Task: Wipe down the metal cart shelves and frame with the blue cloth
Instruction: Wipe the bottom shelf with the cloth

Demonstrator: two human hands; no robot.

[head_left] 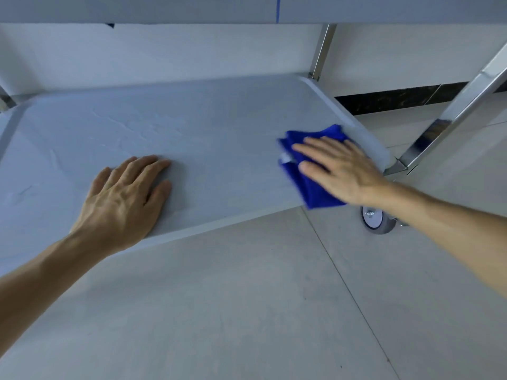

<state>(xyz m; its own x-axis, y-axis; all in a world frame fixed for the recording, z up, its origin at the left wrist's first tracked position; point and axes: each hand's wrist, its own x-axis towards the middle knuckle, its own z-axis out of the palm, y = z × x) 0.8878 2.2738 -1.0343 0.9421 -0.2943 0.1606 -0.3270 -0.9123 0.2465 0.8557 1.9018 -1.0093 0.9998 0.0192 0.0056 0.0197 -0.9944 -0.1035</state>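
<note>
Wiping the lower cart shelf with the blue cloth at its right end.

The right hand [340, 168] presses the folded blue cloth [315, 187] flat against the lower shelf [208, 127], fingers straight and slightly apart, close to the raised right rim and the shiny frame post [450, 119]. The left hand [123, 198] rests palm-down on the shelf's front part, fingers straight and near together, holding nothing. The cloth looks soft, light and bunchy; it likely slides best under a flat palm over its middle, since loose corners may fold under. A caster wheel [375, 219] shows below.
</note>
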